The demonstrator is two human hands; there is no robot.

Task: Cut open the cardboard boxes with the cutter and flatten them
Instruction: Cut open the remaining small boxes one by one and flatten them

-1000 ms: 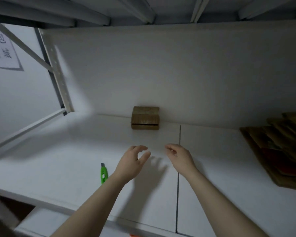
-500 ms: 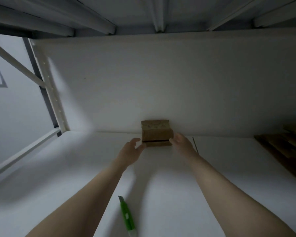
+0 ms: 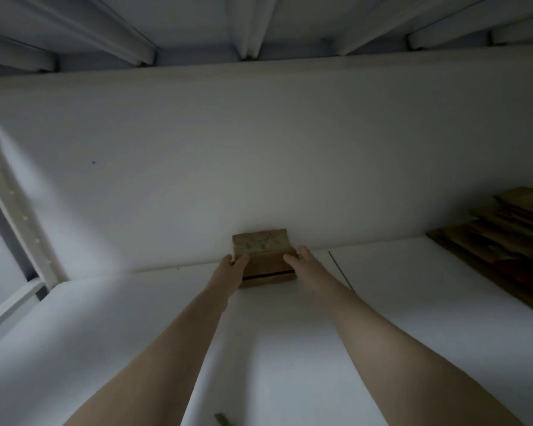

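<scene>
A small brown cardboard box (image 3: 263,256) sits at the back of the white shelf (image 3: 290,348), against the rear wall. My left hand (image 3: 230,272) grips its left side and my right hand (image 3: 305,264) grips its right side, fingers curled over the edges. Only the blade tip of the green cutter (image 3: 222,420) shows at the bottom edge, between my forearms.
A stack of flattened cardboard (image 3: 502,241) lies at the right end of the shelf. A perforated metal upright (image 3: 19,216) stands at the left. The underside of the shelf above (image 3: 259,26) is close overhead.
Both hands reached forward from mid-shelf to the box and now hold its sides. The view moved in, so the cutter slid down to the bottom edge.
</scene>
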